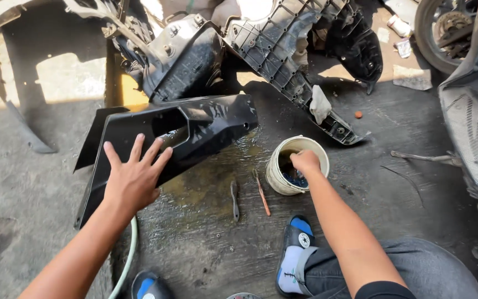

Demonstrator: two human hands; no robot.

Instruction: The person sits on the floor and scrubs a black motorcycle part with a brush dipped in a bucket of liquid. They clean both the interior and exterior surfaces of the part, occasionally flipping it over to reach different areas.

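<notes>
My left hand lies flat with fingers spread on a glossy black plastic body panel lying on the wet concrete floor. My right hand reaches into a small white bucket holding dark liquid and something blue; its fingers are curled inside the rim, and what they grip is hidden.
More black plastic panels are piled behind. A white rag lies on one. Two thin tools lie beside the bucket. A pale hose runs under my left arm. A wheel and scooter body stand right.
</notes>
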